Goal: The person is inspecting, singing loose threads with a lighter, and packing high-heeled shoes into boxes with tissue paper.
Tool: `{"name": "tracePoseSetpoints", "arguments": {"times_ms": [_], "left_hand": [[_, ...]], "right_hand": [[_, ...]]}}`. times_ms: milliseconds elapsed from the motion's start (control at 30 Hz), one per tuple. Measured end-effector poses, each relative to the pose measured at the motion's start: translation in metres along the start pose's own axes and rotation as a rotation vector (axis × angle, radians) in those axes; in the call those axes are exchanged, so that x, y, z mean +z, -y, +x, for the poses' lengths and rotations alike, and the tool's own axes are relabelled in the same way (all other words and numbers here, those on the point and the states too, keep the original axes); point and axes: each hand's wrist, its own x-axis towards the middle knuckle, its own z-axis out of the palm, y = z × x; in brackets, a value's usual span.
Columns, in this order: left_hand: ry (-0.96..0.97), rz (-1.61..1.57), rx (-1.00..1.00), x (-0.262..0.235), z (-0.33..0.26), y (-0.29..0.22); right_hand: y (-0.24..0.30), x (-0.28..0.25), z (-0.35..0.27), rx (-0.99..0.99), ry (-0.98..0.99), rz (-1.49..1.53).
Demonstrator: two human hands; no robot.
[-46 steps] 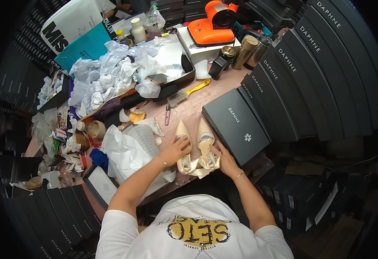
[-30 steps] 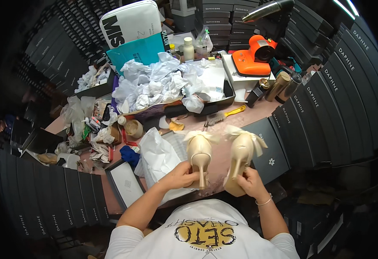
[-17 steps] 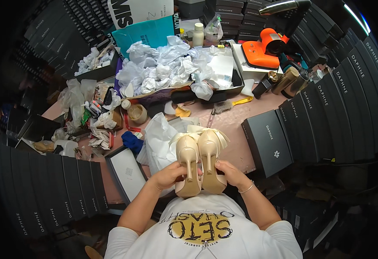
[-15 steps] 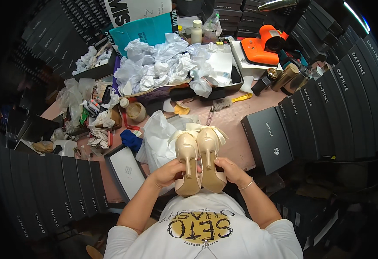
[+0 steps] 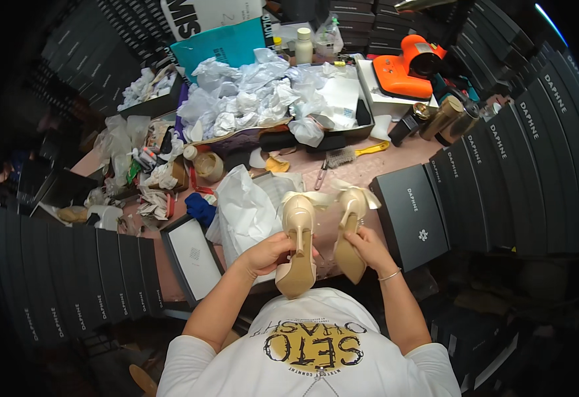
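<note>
My left hand (image 5: 269, 254) grips a glossy beige high-heeled shoe (image 5: 297, 218) by its middle, toe toward me and sole up. The matching beige high-heeled shoe (image 5: 350, 255) is in my right hand (image 5: 369, 249), held a little apart and tilted. Both shoes have a pale ribbon bow at the heel end. White tissue paper (image 5: 243, 208) lies on the table just beyond my left hand. An open shoe box part (image 5: 195, 257) with a white inside rests left of that hand. My fingertips are partly hidden behind the shoes.
A closed dark shoe box (image 5: 408, 215) stands right of my hands. Stacked dark boxes line both sides. Farther back are a tray of crumpled paper (image 5: 243, 99), a yellow-handled brush (image 5: 362, 152), an orange device (image 5: 405, 69), a glue-like jar (image 5: 205, 165) and a blue cloth (image 5: 200, 208).
The two shoes were side by side and touching; now they are apart. My right hand has moved right and slightly away from me with its shoe, which has tilted.
</note>
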Motion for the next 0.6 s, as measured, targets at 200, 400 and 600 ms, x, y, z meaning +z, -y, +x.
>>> {"name": "tracePoseSetpoints", "arguments": {"times_ms": [200, 400, 600], "left_hand": [[-0.286, 0.94, -0.035, 0.025, -0.016, 0.0], [-0.176, 1.825, 0.003, 0.057, -0.029, 0.039], [0.037, 1.215, 0.391, 0.04, -0.075, -0.026]], "right_hand": [[-0.014, -0.055, 0.025, 0.034, -0.024, -1.371], [0.068, 0.03, 0.008, 0.081, 0.878, -0.401], [0.067, 0.04, -0.033, 0.139, 0.995, -0.383]]}}
